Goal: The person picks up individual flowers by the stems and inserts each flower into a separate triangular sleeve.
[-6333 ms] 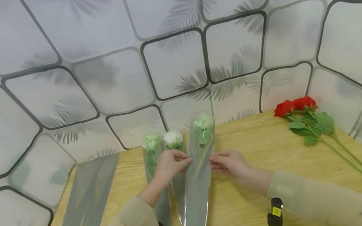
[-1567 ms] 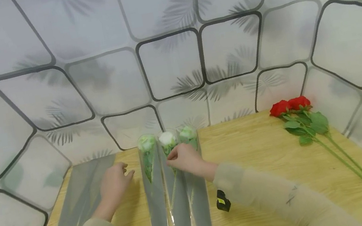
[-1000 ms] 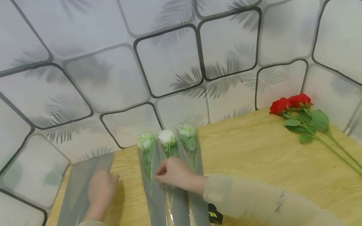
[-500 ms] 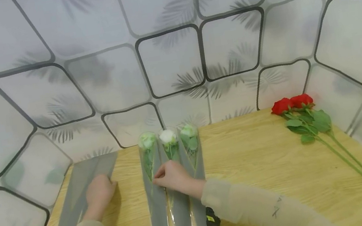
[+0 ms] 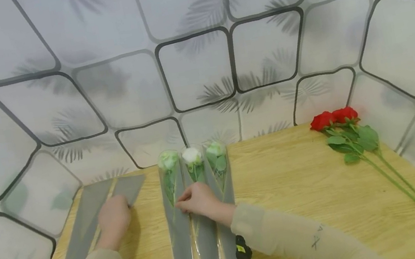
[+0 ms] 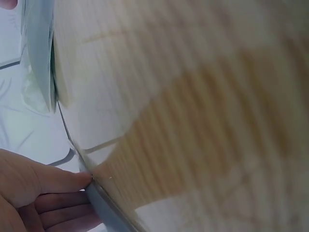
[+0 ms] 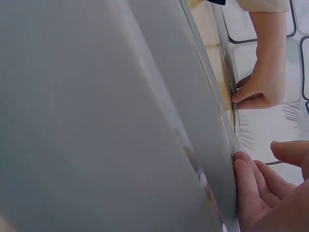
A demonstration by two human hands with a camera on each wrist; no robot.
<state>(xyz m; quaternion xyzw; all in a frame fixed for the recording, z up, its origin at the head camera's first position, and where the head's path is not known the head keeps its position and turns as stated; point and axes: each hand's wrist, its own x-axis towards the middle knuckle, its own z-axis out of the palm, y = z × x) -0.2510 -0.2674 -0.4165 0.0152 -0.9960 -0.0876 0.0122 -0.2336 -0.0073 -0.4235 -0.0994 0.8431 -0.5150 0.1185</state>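
Observation:
At the left, my left hand (image 5: 114, 220) pinches the edge of a flat grey flower sleeve (image 5: 133, 187) between thumb and fingers. In the left wrist view the thumb (image 6: 63, 180) presses on that edge. A second grey sleeve (image 5: 92, 195) lies just left of it. My right hand (image 5: 199, 199) rests on the wrapped flowers in the middle, its fingertips (image 7: 244, 176) touching a sleeve and its thumb (image 7: 289, 152) held apart. Those are three flowers in clear-fronted sleeves, side by side: a pale green one (image 5: 168, 160), a white one (image 5: 192, 156) and another pale green one (image 5: 215, 149).
Two red roses (image 5: 333, 118) with long green stems (image 5: 403, 188) lie loose at the right of the wooden table (image 5: 280, 172). A patterned wall covering (image 5: 198, 71) rises right behind the table's back edge and along both sides.
The right hand has set the third wrapped flower beside the others and shifted left over them. My left hand has moved to the flat sleeves and drawn one's top rightward, opening a gap between them.

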